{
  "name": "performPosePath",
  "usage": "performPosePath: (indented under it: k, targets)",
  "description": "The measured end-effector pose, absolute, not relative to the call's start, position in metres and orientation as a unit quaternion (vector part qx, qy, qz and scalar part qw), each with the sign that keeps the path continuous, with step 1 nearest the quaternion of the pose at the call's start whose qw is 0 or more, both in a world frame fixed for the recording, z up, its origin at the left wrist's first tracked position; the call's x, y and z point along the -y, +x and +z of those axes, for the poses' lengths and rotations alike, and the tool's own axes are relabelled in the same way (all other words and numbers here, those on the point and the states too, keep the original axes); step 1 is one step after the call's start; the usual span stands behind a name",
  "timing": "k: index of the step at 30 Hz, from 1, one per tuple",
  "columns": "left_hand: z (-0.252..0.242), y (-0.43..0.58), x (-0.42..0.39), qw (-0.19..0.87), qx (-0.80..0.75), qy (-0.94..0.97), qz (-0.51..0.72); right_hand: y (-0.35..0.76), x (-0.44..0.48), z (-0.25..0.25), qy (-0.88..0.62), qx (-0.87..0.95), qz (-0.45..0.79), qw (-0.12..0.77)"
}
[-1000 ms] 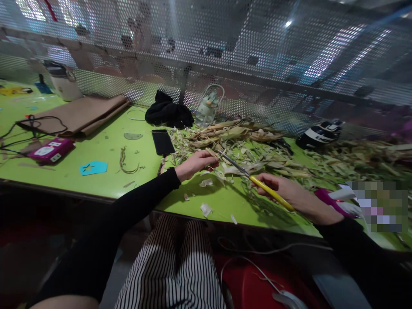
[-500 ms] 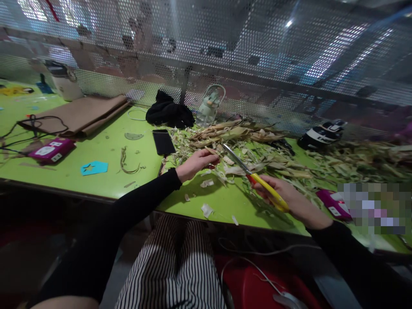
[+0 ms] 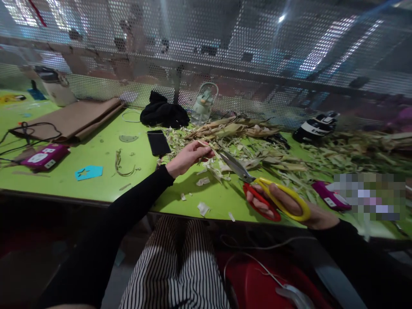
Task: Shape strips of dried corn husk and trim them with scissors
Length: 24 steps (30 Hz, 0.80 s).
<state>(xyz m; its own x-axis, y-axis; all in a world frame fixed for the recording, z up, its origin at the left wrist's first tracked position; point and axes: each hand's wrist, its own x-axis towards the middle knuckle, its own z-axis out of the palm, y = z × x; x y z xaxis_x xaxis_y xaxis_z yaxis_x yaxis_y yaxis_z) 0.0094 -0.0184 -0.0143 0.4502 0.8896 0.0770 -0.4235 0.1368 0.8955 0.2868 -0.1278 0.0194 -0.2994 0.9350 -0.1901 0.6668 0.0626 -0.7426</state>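
Note:
My left hand (image 3: 190, 158) is over the table, thumb and fingers pinched on a thin pale strip of corn husk (image 3: 216, 156). My right hand (image 3: 283, 199) grips scissors (image 3: 238, 167) with one red and one yellow handle loop. Its fingers pass through the loops. The blades point left toward the strip, and their tips are close to the left fingertips. Whether the tips touch the husk, I cannot tell. Just beyond both hands lies a pile of dry corn husks (image 3: 236, 128), with shredded husk around it.
A phone (image 3: 159, 143), black cloth (image 3: 164, 110) and pale green bottle (image 3: 202, 105) stand behind the left hand. Purple power strips (image 3: 46, 157) lie at both sides. A blue paper cutout (image 3: 89, 172), brown paper (image 3: 69, 120) and black bottle (image 3: 315, 128) are farther out. Perforated metal screens the back.
The scissors have turned, so both handle loops now show, and the right hand has shifted slightly right. My left hand has risen a little, and the view has shifted slightly.

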Motion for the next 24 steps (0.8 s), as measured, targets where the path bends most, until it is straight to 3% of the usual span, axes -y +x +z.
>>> performPosePath:
  k: [3,5,13,24]
  targets:
    - [-0.013,0.004,0.017,0.709,-0.242,0.483,0.453,0.287,0.128,0.001,-0.415,0.645,0.615,0.182]
    - [-0.011,0.0,0.016,0.705,-0.242,0.492,0.45,0.285,0.128,-0.01,-0.366,0.62,0.66,0.214]
    - [-0.011,-0.011,0.009,0.697,-0.275,0.528,0.4,0.263,0.121,-0.033,-0.284,0.562,0.742,0.23]
    - [-0.017,-0.022,-0.002,0.707,-0.293,0.521,0.379,0.25,0.088,-0.03,-0.299,0.582,0.718,0.238]
